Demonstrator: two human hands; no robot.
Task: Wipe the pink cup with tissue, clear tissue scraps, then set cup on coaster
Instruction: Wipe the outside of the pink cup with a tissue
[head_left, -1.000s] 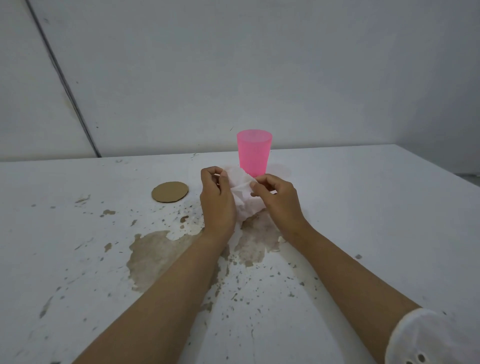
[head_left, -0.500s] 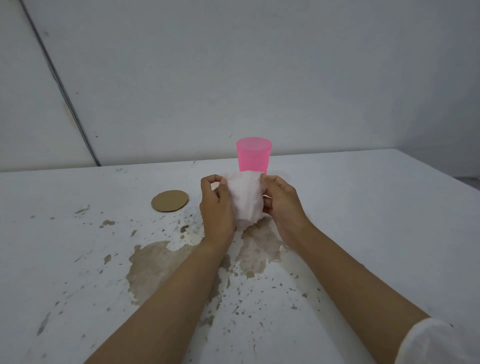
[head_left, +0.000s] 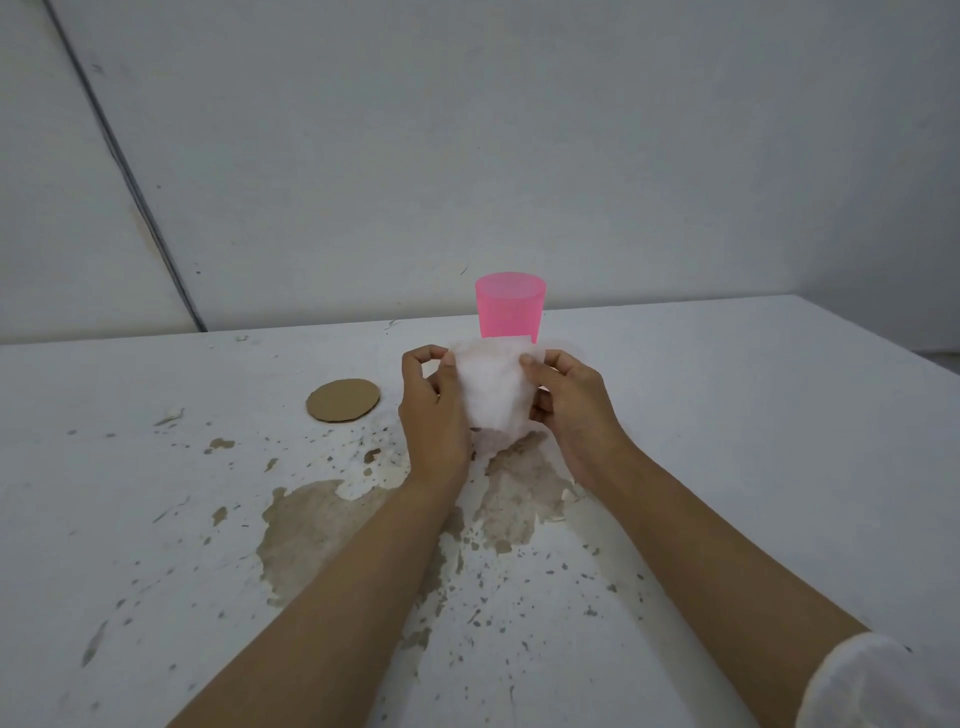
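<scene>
A translucent pink cup (head_left: 510, 310) stands upright on the white table (head_left: 727, 415), just behind my hands. Between them I hold a white tissue (head_left: 493, 387) spread flat in front of the cup's lower part. My left hand (head_left: 434, 415) pinches the tissue's left edge and my right hand (head_left: 569, 410) pinches its right edge. A round brown cardboard coaster (head_left: 343, 400) lies flat on the table to the left of my left hand, with nothing on it.
The tabletop has worn brown patches (head_left: 311, 525) and flecks in front of me and under my forearms. A small white scrap (head_left: 170, 417) lies left of the coaster. A white wall rises close behind the table's far edge.
The crumpled tissue has been opened out between my hands into a flat sheet held up in front of the cup. The cup and coaster have not moved.
</scene>
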